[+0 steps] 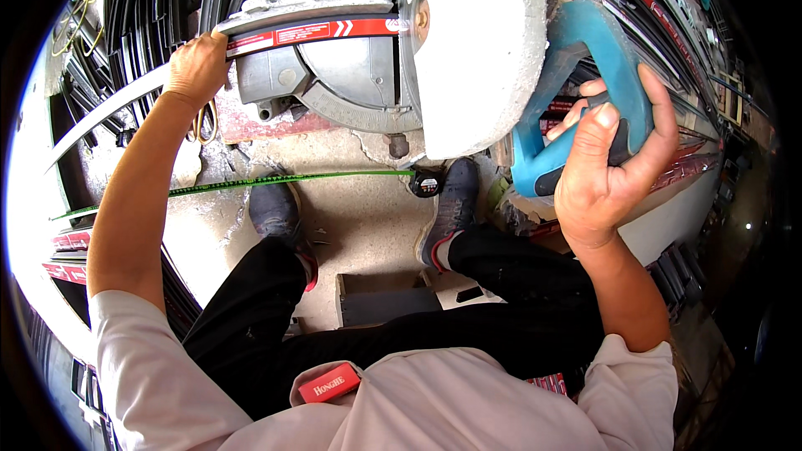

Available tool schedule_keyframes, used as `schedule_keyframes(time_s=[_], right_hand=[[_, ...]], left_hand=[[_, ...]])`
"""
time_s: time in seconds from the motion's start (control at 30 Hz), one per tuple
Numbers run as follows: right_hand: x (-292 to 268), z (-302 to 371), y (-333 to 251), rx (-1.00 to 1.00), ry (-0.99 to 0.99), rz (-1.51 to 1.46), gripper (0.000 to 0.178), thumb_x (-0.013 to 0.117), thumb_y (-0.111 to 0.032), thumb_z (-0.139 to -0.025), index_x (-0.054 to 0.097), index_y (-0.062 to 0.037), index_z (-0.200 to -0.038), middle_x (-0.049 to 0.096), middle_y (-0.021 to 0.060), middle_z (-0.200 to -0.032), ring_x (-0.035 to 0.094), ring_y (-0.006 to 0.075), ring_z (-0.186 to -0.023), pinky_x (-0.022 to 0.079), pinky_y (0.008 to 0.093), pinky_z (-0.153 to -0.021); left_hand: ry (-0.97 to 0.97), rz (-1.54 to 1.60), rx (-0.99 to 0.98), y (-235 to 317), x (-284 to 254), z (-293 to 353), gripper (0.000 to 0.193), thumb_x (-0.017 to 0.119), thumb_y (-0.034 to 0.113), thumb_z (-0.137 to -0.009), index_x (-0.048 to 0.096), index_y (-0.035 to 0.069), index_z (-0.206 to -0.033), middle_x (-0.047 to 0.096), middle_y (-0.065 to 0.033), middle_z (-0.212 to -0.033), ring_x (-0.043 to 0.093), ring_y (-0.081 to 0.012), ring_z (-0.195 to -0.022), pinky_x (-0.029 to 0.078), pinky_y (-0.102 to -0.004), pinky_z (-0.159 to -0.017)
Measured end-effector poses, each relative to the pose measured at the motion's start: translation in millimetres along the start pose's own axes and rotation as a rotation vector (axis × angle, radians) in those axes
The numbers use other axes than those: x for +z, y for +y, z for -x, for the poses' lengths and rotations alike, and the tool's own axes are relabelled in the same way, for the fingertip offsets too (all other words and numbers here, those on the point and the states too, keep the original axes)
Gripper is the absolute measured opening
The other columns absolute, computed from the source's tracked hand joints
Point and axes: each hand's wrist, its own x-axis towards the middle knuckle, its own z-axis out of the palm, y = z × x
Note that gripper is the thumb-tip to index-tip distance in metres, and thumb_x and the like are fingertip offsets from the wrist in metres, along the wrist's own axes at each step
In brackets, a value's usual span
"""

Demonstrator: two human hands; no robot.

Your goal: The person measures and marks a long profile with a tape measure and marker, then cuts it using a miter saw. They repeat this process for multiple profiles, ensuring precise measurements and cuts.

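The step in hand looks like holding a long red-labelled strip (313, 31), at eleven o'clock, along the grey fence of the miter saw (355, 75), its end by the pale half-round guard (480, 50) at one o'clock. The next move seems to call for keeping it pressed flat and fingers clear as the handle comes down. At ten o'clock the left hand (198, 71) is closed around the strip; between two and three, the right hand (597, 159) curls around the blue handle (576, 50), thumb over its inner side.

The floor (359, 230) is pale and speckled, with white glare (32, 138) along the left.
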Motion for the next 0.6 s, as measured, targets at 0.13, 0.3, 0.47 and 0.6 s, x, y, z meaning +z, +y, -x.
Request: schedule_keyframes(time_s=[0.13,0.3,0.47,0.6], right_hand=[[0,1,0,-0.009,0.001,0.013,0.05,0.056,0.0,-0.104,0.038,-0.0026,-0.15,0.063,0.0114,-0.111,0.056,0.0082,-0.072,0.053,0.0219,-0.061],[1,1,1,-0.011,0.003,0.0,0.049,0.055,0.0,-0.104,0.038,-0.0027,-0.15,0.063,0.0117,-0.111,0.056,0.008,-0.073,0.053,0.0215,-0.061],[1,1,1,-0.014,-0.002,0.022,0.049,0.055,0.0,-0.104,0.038,-0.0027,-0.15,0.063,0.012,-0.111,0.056,0.0078,-0.073,0.053,0.0209,-0.061],[1,1,1,-0.009,0.01,0.019,0.049,0.056,0.0,-0.104,0.038,-0.0024,-0.15,0.064,0.0119,-0.111,0.056,0.0078,-0.073,0.053,0.0208,-0.06]], left_hand=[[0.022,0.054,0.025,1,-5,2,0.023,0.07,0.012,-0.084,0.06,0.002,-0.101,0.069,-0.0201,-0.101,0.07,-0.0407,-0.101,0.057,-0.0519,-0.089],[0.021,0.053,0.025,1,-7,3,0.024,0.071,0.012,-0.083,0.06,0.002,-0.102,0.069,-0.0195,-0.101,0.069,-0.0404,-0.102,0.056,-0.0518,-0.09],[0.021,0.058,0.007,5,-13,3,0.022,0.071,0.013,-0.083,0.063,0.001,-0.1,0.069,-0.0191,-0.103,0.069,-0.0399,-0.102,0.057,-0.0508,-0.091],[-0.028,0.048,-0.033,12,-24,0,0.021,0.071,0.014,-0.083,0.068,0.001,-0.099,0.071,-0.0195,-0.106,0.07,-0.0398,-0.103,0.057,-0.05,-0.092]])
